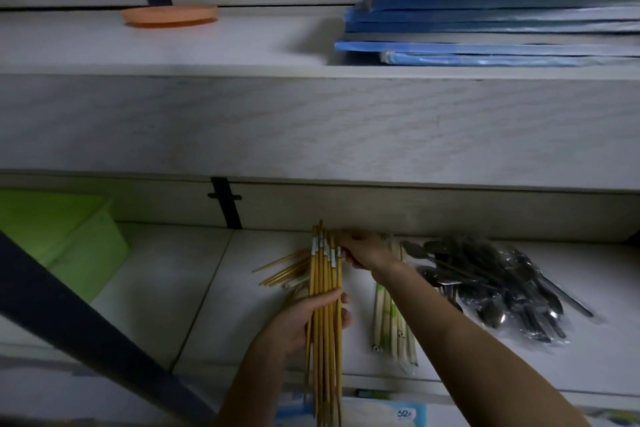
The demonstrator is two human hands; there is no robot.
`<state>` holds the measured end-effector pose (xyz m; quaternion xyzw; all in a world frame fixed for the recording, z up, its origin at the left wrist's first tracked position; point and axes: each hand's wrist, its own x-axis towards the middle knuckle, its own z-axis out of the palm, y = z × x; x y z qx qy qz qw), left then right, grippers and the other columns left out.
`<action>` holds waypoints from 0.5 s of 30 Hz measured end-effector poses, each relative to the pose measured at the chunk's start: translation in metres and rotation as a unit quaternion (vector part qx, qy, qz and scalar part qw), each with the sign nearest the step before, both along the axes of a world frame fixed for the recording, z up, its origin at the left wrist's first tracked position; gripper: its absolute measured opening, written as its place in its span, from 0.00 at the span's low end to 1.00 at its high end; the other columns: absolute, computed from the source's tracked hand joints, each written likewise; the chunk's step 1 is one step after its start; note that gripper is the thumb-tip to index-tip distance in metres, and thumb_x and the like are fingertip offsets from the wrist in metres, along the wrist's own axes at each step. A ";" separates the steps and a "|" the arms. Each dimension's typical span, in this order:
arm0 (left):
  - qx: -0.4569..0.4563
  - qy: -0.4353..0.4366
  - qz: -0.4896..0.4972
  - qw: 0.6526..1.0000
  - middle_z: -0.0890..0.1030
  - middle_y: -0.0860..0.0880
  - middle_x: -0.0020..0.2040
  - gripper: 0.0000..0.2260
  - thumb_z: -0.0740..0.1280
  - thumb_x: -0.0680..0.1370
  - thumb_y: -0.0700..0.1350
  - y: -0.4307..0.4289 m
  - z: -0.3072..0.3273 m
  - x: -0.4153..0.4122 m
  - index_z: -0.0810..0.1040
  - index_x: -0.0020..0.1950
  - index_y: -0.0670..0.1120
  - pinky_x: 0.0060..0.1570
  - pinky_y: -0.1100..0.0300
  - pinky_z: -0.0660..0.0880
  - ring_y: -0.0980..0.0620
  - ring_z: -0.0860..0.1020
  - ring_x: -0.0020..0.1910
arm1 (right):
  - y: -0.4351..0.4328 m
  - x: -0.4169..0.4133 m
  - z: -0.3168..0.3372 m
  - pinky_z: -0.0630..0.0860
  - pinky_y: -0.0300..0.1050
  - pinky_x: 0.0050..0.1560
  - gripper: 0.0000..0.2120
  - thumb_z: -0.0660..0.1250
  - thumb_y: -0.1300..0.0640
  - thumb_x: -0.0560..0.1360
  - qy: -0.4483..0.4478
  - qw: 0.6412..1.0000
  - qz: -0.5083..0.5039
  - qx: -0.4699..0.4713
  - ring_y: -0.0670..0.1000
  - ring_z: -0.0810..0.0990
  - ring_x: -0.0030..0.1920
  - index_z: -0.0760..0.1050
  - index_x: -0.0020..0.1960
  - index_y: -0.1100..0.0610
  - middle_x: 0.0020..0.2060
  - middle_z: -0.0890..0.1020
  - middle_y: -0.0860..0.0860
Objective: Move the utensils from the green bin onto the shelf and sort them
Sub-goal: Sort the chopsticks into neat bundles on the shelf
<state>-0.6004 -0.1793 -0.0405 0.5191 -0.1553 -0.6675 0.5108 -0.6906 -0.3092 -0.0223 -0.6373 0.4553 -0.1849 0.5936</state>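
A bundle of yellow chopsticks (pixel 325 274) points away from me over the lower shelf (pixel 194 288). My left hand (pixel 304 319) grips the bundle around its middle from the left. My right hand (pixel 363 251) rests its fingers against the bundle's far end, near the white bands. A few loose yellow chopsticks (pixel 282 269) lie fanned out to the left of the bundle. Wrapped disposable chopsticks (pixel 391 326) lie right of it, under my right forearm. A pile of metal spoons in clear plastic (pixel 498 288) sits at the right. The green bin (pixel 59 239) stands at the far left.
A dark diagonal bar (pixel 86 326) crosses the lower left. The upper shelf holds an orange lid (pixel 169 14) and a stack of blue folders (pixel 485 14). A black bracket (pixel 227 203) runs down the back wall. A tissue pack (pixel 381 414) lies below the shelf edge.
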 end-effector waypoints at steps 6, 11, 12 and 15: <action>-0.019 0.084 0.109 0.990 0.74 0.48 0.29 0.04 0.65 0.73 0.41 0.006 -0.010 0.042 0.74 0.43 0.41 0.24 0.64 0.73 0.55 0.73 0.23 | -0.004 0.002 -0.014 0.69 0.37 0.31 0.15 0.60 0.60 0.79 0.009 0.997 -0.073 0.001 0.47 0.72 0.30 0.73 0.34 0.55 0.31 0.76 0.52; -0.043 0.100 0.212 0.971 0.71 0.52 0.25 0.10 0.60 0.79 0.40 0.012 -0.013 0.073 0.69 0.38 0.44 0.20 0.68 0.69 0.58 0.69 0.20 | -0.005 0.010 -0.056 0.73 0.46 0.58 0.10 0.61 0.59 0.78 0.170 0.982 -0.017 -0.085 0.57 0.80 0.55 0.81 0.52 0.58 0.53 0.82 0.56; -0.045 0.095 0.224 0.969 0.70 0.52 0.24 0.11 0.59 0.79 0.40 0.012 -0.014 0.076 0.68 0.37 0.45 0.20 0.69 0.68 0.59 0.68 0.19 | -0.003 0.013 -0.060 0.73 0.44 0.59 0.10 0.61 0.58 0.78 0.178 0.979 -0.005 -0.101 0.56 0.79 0.57 0.81 0.53 0.55 0.55 0.82 0.54; -0.032 0.077 0.247 0.965 0.67 0.53 0.21 0.13 0.60 0.79 0.38 0.013 -0.019 0.085 0.65 0.35 0.46 0.18 0.70 0.64 0.59 0.66 0.17 | -0.003 0.025 -0.064 0.74 0.44 0.58 0.10 0.61 0.57 0.78 0.211 0.962 0.030 -0.172 0.55 0.79 0.57 0.80 0.54 0.53 0.56 0.81 0.52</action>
